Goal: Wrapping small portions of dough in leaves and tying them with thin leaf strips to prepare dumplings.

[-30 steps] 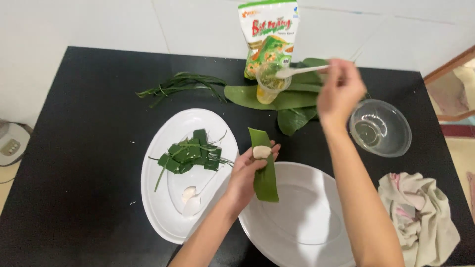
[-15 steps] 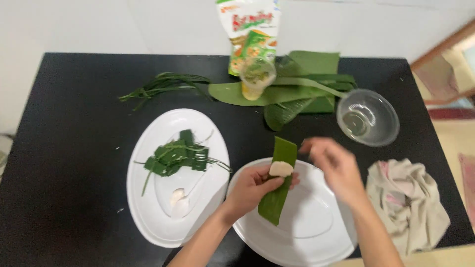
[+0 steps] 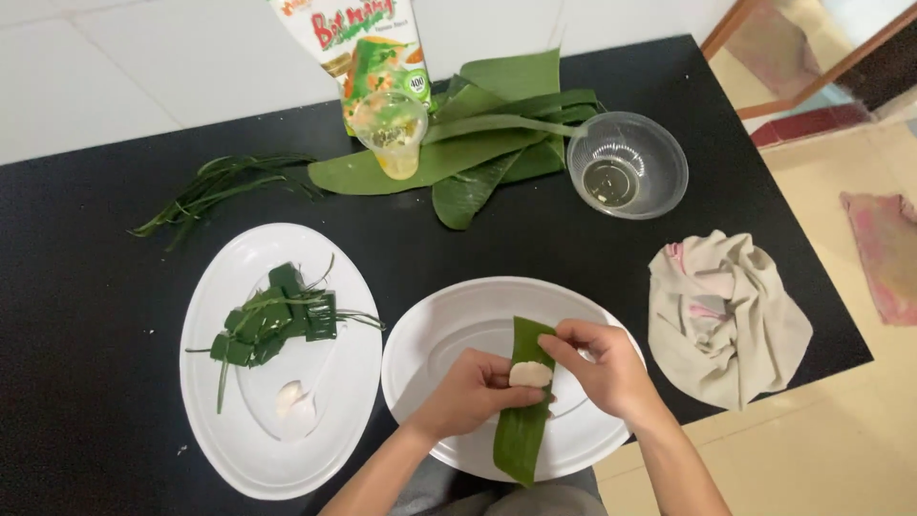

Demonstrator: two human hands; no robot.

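Lying over the white oval plate near the black table's front edge, a green leaf strip topped with a pale dough lump is pinched by the left hand and right hand. Bare tabletop is seen behind. A little liquid is held in the clear bowl; folded leaf parcels are kept on the left plate.

Bright, even light — sharp, soft shadows

Bag top cut off; forearms cut off.
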